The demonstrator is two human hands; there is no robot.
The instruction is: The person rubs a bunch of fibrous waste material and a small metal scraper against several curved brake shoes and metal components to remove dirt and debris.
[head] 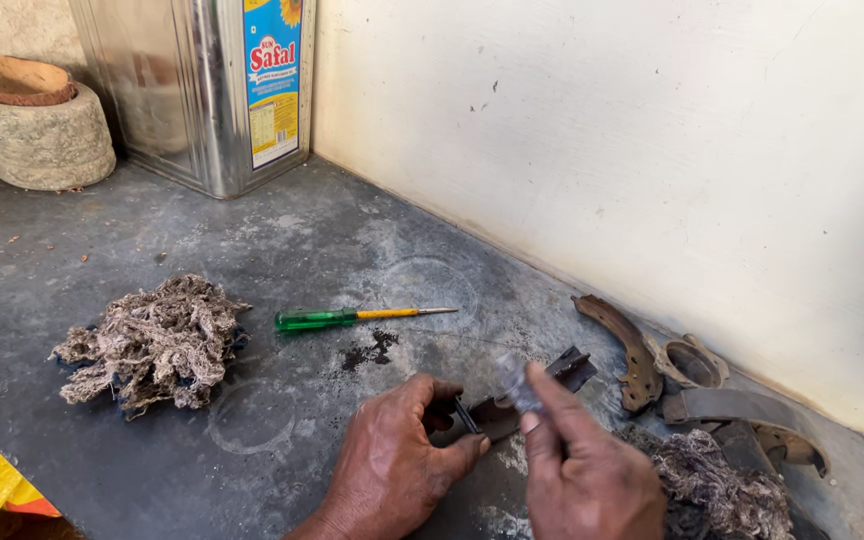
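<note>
held part: dark rusty metal piece, flat, low over the grey slab, near-right of centre
long axis: runs near-left to far-right; far end pokes out past both hands
left hand: fingers curled shut around the near-left end of the metal piece, thumb lying across it
right hand: fingertips pinched on a small pale blurred object, pressed onto the middle of the piece; cannot tell what the object is
nearer hand: both touching; left carries it, right sits on top, just right of left
screwdriver: green handle, yellow shaft, lying left-right, far-left of the hands, apart
fibre wad: grey tangled waste, well left
second wad: just right of right hand
curved brake-shoe-like parts: rusty, right by the wall
tin can: far left corner, beside stone mortar
</note>
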